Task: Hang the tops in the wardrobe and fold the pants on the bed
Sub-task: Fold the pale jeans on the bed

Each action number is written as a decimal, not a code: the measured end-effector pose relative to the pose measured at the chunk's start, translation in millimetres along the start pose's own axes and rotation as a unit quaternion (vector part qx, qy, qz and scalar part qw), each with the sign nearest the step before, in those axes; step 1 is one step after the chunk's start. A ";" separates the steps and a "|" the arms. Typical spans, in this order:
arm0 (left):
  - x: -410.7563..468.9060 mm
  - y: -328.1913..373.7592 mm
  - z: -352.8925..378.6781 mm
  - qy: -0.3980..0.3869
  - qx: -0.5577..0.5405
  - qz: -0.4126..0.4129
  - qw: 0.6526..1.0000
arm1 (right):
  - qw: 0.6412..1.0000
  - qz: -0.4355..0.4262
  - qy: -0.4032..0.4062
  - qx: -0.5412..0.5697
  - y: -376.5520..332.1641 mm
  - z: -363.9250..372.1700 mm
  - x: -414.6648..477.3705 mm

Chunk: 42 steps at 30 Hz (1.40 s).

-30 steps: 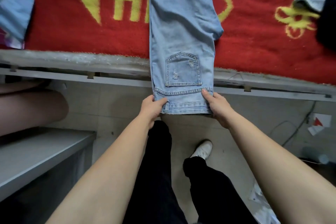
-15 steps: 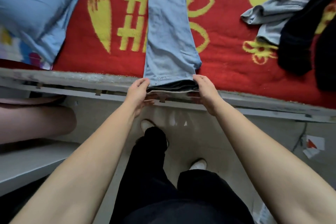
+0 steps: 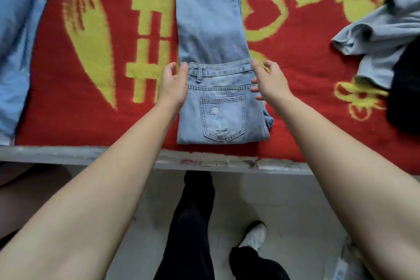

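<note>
Pants (image 3: 221,107) lie once-folded on the bed (image 3: 68,120), my left hand (image 3: 173,85) and right hand (image 3: 270,84) beside the waistband (image 3: 222,68), fingers loose and apart; more folds and the clothes heap (image 3: 375,36) look left to do.

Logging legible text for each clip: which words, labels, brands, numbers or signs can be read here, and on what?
No word, brand or number reads clearly.
"#" over "#": yellow woven strokes on the red blanket, partly under the jeans; whole sign unreadable.
Heart outline: yellow, same blanket, no lettering.
Pocket and waistband of the jeans: no label shows.
Pale wrapper on the floor: too blurred.
</note>
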<state>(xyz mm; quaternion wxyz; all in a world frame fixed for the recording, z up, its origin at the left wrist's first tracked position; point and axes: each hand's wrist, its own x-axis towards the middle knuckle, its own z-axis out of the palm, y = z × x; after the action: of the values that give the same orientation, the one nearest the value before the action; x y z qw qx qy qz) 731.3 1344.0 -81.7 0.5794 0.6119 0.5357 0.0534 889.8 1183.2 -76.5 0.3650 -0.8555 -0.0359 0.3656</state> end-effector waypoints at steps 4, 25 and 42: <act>20.9 -44.1 5.3 -0.122 0.312 0.118 0.935 | 0.929 -0.186 -0.009 -0.318 36.8 16.4 14.0; -45.5 -114.8 6.1 -0.059 0.549 0.340 0.761 | 0.775 -0.365 -0.042 -0.514 122.2 33.2 -50.3; -99.0 -77.0 13.4 -0.098 0.561 0.282 0.773 | 0.817 -0.314 -0.051 -0.481 93.7 -2.4 -82.1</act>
<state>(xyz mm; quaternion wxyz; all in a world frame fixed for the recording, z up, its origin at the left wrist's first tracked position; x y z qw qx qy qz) 653.1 1245.3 -90.0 0.1419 0.9537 0.2148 -0.1555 812.1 1086.2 -87.1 0.0000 -0.8448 -0.4918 0.2107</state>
